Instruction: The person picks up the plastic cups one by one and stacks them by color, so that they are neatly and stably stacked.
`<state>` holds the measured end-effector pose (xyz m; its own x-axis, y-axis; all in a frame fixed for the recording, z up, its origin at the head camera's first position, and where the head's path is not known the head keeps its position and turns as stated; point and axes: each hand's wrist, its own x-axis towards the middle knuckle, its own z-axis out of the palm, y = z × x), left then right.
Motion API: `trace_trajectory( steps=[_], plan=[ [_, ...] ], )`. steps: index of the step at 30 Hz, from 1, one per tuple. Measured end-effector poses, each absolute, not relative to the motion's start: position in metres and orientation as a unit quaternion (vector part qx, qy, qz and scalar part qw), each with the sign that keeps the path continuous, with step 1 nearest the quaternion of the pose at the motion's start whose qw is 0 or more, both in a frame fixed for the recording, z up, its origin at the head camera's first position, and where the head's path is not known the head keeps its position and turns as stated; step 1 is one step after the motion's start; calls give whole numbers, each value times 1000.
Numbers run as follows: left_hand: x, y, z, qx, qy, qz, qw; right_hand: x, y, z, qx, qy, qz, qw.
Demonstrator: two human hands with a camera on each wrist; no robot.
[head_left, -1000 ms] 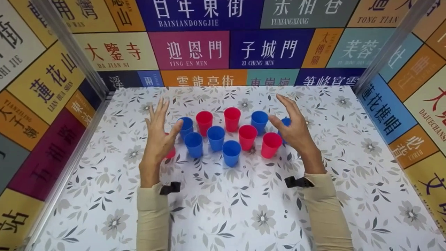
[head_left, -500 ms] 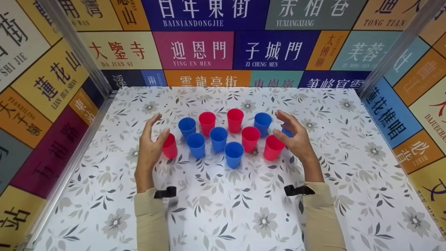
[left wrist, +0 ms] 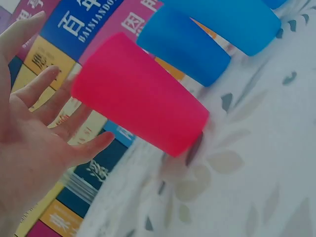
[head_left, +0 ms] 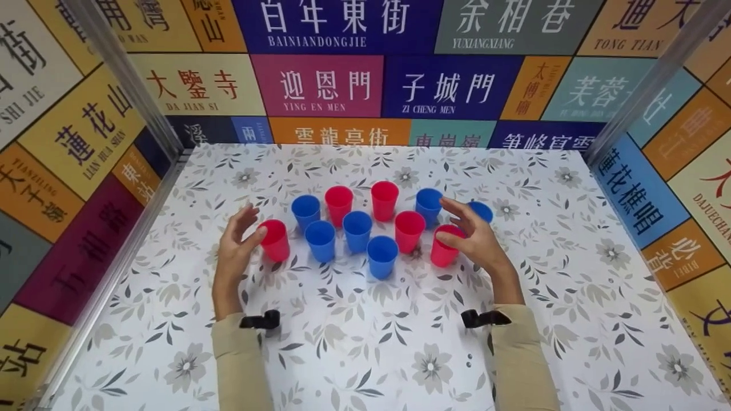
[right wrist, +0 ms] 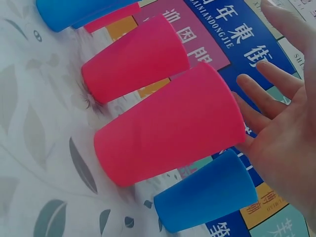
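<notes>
Red and blue cups stand upright in a cluster on the table. My left hand [head_left: 233,257] is beside the leftmost red cup [head_left: 275,242], its fingers relaxed and apart; the left wrist view shows this red cup [left wrist: 140,94] near the spread left hand [left wrist: 39,123]. My right hand [head_left: 482,245] is at the rightmost red cup [head_left: 442,253], its thumb over the rim in the head view. In the right wrist view, the right hand [right wrist: 284,123] has spread fingers behind that cup [right wrist: 170,128]; contact cannot be told. Neither hand grips a cup.
Between the hands are a front blue cup [head_left: 382,260], a middle red cup [head_left: 409,233] and several others. A blue cup [head_left: 481,212] stands behind my right hand. The table [head_left: 342,342] has a floral cover, with patterned panels [head_left: 317,85] around it.
Both hands have come down and back toward the near side. The left hand has moved outward to the left red cup, and the blue cup behind the right hand shows more. The cups keep their arrangement.
</notes>
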<state>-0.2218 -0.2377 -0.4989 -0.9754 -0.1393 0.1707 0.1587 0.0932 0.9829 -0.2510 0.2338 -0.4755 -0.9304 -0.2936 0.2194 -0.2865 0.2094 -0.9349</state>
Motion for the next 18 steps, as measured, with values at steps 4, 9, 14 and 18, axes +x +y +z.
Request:
trace_trajectory(
  steps=[4,9,14,18],
  plan=[
    [-221,-243,-505,-18,-737,-671,75,-250,234,-477,-177,797,-576,30],
    [-222,-244,-511,-9,-749,-662,43,-252,240,-480,-188,799,-569,59],
    [-222,-242,-512,-3,-746,-666,1,-249,249,-485,-175,791,-579,91],
    [-223,-240,-515,6,-744,-668,-24,-246,254,-490,-161,790,-580,116]
  ],
)
